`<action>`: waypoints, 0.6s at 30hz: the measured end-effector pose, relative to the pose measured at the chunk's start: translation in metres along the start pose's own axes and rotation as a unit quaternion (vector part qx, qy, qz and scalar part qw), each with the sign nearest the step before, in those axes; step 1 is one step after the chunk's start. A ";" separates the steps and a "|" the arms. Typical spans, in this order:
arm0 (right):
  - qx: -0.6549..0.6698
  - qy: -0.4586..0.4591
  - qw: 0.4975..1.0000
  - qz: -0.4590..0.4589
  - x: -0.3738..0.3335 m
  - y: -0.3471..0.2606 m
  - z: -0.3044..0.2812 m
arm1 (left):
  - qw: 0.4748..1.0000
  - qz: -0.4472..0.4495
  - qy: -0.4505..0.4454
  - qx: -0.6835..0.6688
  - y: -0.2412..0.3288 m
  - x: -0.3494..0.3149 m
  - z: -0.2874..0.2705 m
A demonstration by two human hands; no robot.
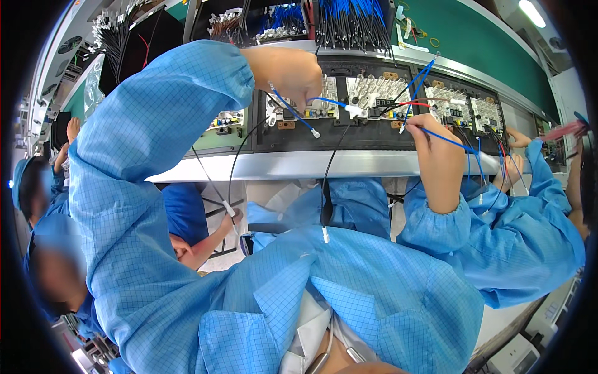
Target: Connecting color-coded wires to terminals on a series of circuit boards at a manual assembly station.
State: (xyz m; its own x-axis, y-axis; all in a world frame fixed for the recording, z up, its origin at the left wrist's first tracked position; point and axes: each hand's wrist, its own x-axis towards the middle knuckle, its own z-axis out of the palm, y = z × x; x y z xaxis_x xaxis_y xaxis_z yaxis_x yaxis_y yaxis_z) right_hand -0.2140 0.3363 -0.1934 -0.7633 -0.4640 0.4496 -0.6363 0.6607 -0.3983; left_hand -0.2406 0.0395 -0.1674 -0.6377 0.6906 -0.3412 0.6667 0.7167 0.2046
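Note:
My left hand [289, 73] is closed over a circuit board [325, 107] in a black tray, its fingertips pointing down. A blue wire [327, 100] comes out at those fingertips and runs to a white connector [354, 111]. Another blue wire [293, 110], with a white terminal, slants below the same hand. Farther right, my right hand [441, 159] pinches a blue wire [445, 136] between thumb and fingers, beside a board with a small display [384, 102]. Red and black wires [408, 105] pass just above the fingertips.
Bundles of blue wires [352, 25] fill a bin behind the trays. A silver rail [286, 166] runs along the front, with black wires hanging over it. At the right, a co-worker's hand [512, 169] is near more boards; other people sit at the left.

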 end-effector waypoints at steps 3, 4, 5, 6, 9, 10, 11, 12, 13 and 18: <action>-0.038 0.005 0.999 -0.005 -0.002 0.004 0.009 | 0.999 0.011 0.003 -0.038 0.001 0.001 0.000; -0.030 0.021 0.999 -0.026 -0.001 0.007 0.011 | 0.999 0.014 -0.005 -0.038 0.001 0.001 -0.001; -0.031 0.022 0.999 -0.026 0.000 0.008 0.012 | 0.999 0.018 -0.013 -0.037 0.003 0.001 -0.003; -0.021 0.008 1.000 -0.009 0.002 0.009 0.013 | 0.999 0.018 -0.012 -0.036 0.001 0.002 -0.002; -0.027 -0.003 1.000 -0.013 0.002 0.014 0.017 | 0.998 0.024 -0.020 -0.060 -0.003 0.005 0.001; -0.044 0.001 0.999 -0.032 0.002 0.016 0.020 | 0.999 0.011 -0.018 -0.046 -0.003 0.005 0.001; -0.044 0.000 0.998 -0.032 0.002 0.018 0.022 | 0.999 0.000 -0.017 -0.033 -0.004 0.006 0.001; -0.052 -0.017 0.998 -0.020 0.002 0.020 0.025 | 0.999 0.001 -0.017 -0.033 -0.006 0.007 0.002; -0.061 -0.034 0.998 -0.008 0.002 0.021 0.026 | 1.000 0.012 -0.002 -0.022 -0.007 0.007 0.004; -0.042 -0.061 0.997 0.029 0.002 0.025 0.027 | 0.999 -0.002 0.024 -0.026 -0.004 0.004 0.004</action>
State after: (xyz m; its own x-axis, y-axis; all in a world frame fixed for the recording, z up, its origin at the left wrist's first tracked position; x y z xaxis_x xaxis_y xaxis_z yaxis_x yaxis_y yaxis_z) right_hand -0.2349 0.3361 -0.2241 -0.8092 -0.4886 0.3262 -0.5836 0.7329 -0.3498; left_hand -0.2443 0.0393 -0.1735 -0.6590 0.6910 -0.2971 0.6438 0.7225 0.2522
